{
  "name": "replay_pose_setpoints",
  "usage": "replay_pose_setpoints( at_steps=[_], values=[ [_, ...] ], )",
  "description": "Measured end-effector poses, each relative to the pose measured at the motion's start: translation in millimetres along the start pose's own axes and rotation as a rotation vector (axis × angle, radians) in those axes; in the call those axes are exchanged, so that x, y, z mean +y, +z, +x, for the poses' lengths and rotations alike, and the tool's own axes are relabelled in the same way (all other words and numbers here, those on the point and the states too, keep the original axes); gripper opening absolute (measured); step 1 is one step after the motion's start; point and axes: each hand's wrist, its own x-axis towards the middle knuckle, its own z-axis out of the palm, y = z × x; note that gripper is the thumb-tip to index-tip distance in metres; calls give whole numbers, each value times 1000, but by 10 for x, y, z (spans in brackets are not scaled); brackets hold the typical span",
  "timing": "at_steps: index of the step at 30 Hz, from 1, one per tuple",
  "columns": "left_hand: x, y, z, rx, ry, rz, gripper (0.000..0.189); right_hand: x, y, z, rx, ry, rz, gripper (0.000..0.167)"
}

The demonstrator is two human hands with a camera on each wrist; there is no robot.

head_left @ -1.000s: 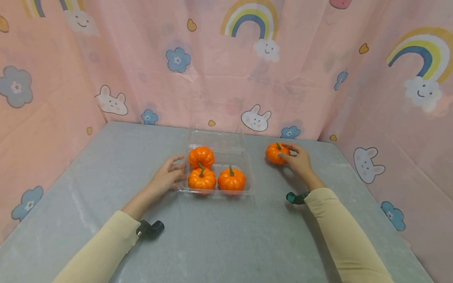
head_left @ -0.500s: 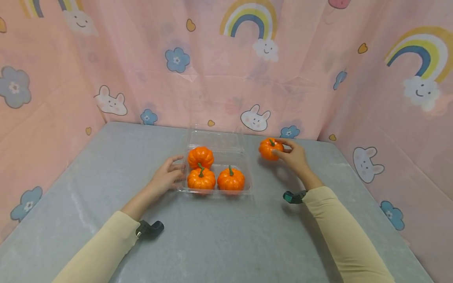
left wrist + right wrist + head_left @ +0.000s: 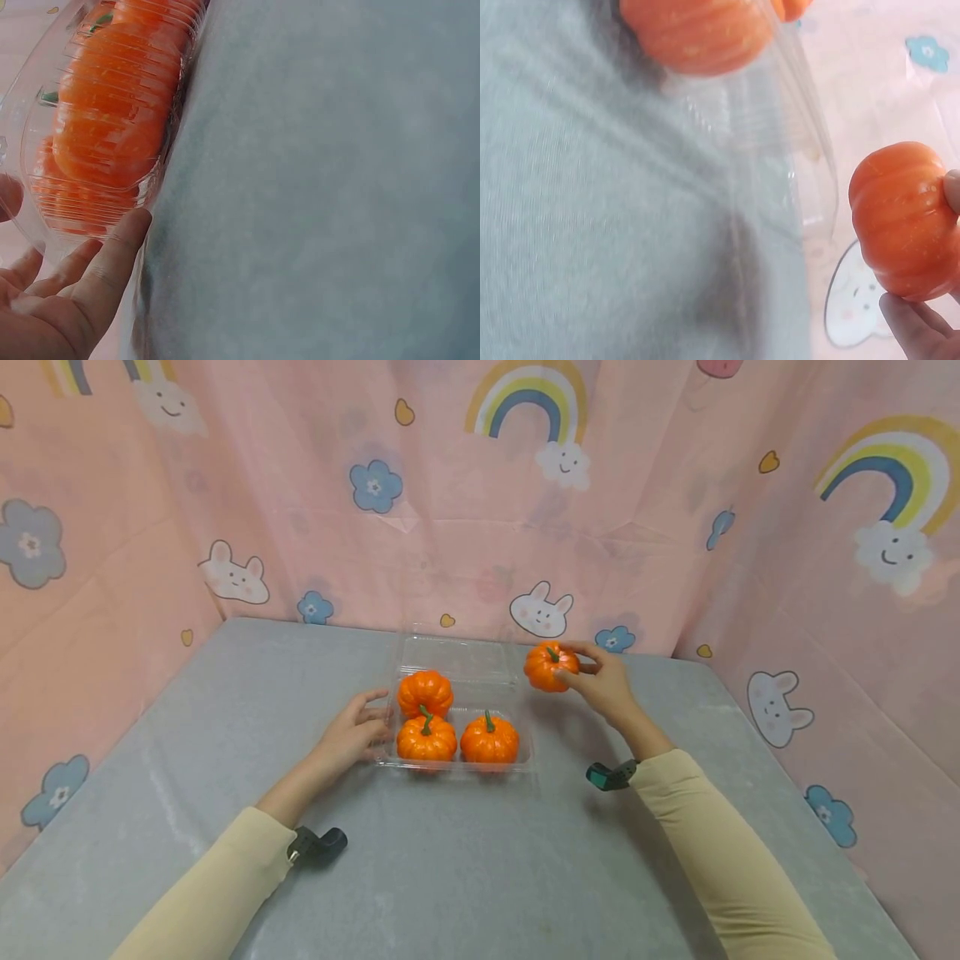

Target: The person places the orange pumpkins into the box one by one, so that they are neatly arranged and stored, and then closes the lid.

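My right hand (image 3: 606, 683) holds a small orange pumpkin (image 3: 551, 667) with a green stem above the table, thumb on one side and fingers on the other. It is just right of a clear plastic clamshell box (image 3: 525, 752), whose lid stands raised at the back. Inside the box sit a back-left pumpkin (image 3: 425, 693), a front-left pumpkin (image 3: 427, 740) and a front-right pumpkin (image 3: 490, 740). At the box's left side, my left hand (image 3: 351, 737) touches the wall with fairly straight fingers (image 3: 112, 266); the thumb is partly cut off in the left wrist view.
The box stands on a grey table (image 3: 450, 877). A pink curtain (image 3: 450, 527) printed with rainbows, rabbits and flowers rises behind the table and along both sides. A dark wrist camera mount (image 3: 611, 775) sticks out from the right sleeve, another mount (image 3: 318, 845) from the left.
My right hand has carried its pumpkin left and a little upward, closer to the box. The left hand and the pumpkins in the box have stayed in place.
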Motion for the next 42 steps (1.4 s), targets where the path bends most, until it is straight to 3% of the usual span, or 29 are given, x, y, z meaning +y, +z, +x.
replay_pose_setpoints(
  at_steps=[14,24,42],
  values=[
    [7,-4,0,-2,1,4,62,-297,172,-16,-87,-81,-2,52],
    [-15,1,15,0,2,16,61,-387,301,-22,-143,-117,22,50],
    [-21,-7,4,0,15,3,62,-428,507,-54,-191,-214,-104,50]
  ],
)
